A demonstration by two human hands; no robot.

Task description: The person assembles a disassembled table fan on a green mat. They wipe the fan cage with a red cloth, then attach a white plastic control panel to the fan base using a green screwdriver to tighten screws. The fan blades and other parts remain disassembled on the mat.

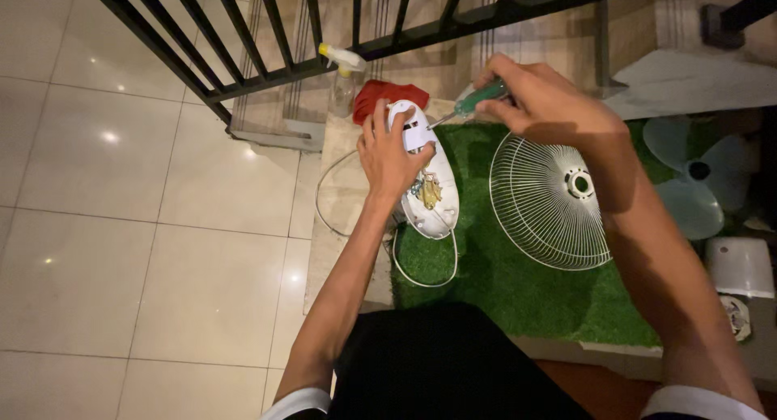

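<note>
While the white fan housing (427, 173) is gripped by the left hand (392, 157) and the green-handled screwdriver (473, 103) by the right hand (538, 104), tip prob. could slip, gouging plastic/wiring.

arms bare to the elbow | sleeves – white cuffs, rolled up | lap – black cloth, plain, no markings

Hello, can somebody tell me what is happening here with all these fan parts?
A person sits over a patch of green artificial turf with a fan taken apart. The left hand steadies the white fan base, which lies open with its wiring showing. The right hand holds a green-handled screwdriver, tip at the top of the base. A wire fan guard, pale fan blade, spray bottle and red cloth lie around.
</note>
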